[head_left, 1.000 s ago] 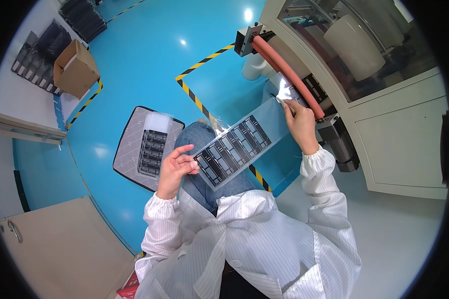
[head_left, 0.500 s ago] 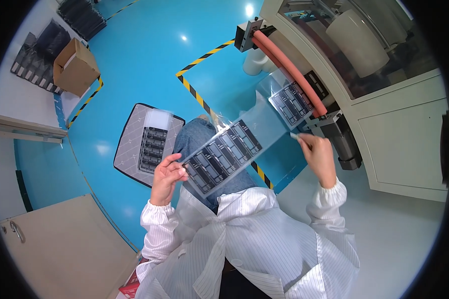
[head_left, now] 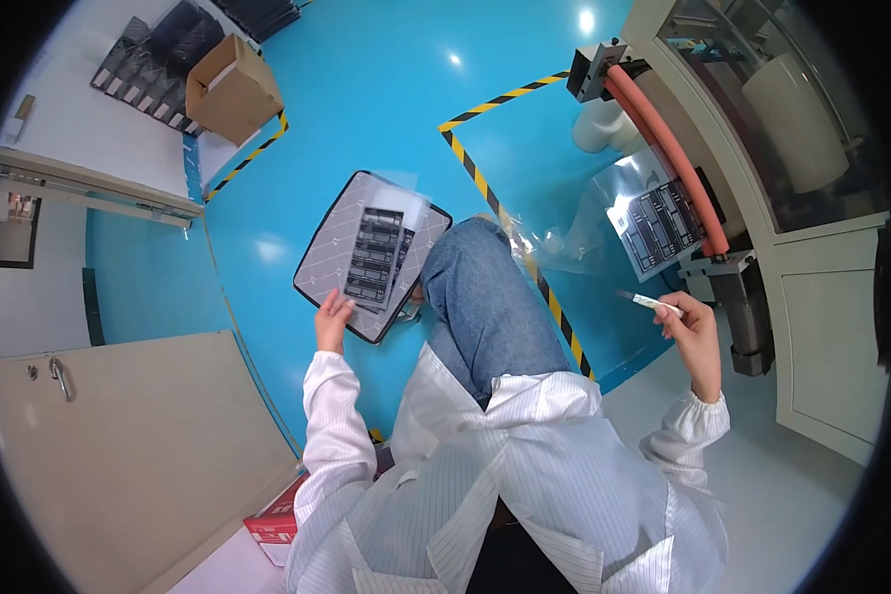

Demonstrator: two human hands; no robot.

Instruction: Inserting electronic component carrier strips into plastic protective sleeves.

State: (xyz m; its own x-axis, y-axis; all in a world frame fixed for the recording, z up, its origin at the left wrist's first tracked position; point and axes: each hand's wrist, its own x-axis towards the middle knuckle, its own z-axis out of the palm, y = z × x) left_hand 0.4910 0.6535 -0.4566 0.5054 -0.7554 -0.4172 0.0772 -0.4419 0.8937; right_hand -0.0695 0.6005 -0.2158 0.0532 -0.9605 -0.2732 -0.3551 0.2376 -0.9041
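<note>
At the near end of a printed clear film sheet (head_left: 374,254), my left hand (head_left: 333,319) pinches its corner. The sheet has black printed blocks and lies at a slight angle over other film on a grey patterned, black-edged seat (head_left: 319,262). My right hand (head_left: 695,335) grips a slim white-handled tool with a dark tip (head_left: 655,303); its exact kind is too small to tell. Beyond that hand, more printed film (head_left: 655,230) hangs from the machine beneath an orange-red roller (head_left: 669,148).
The machine (head_left: 830,327) stands along the right side. Crumpled clear film (head_left: 554,247) lies beyond my knee, near yellow-black floor tape (head_left: 477,178). An open cardboard box (head_left: 236,94) and black bundles (head_left: 139,79) are at far left. A beige door (head_left: 158,436) stands at near left.
My left hand has carried the film sheet, now apart from the film at the roller, leftward onto the seat. The view has shifted, and my right hand still grips the tool.
</note>
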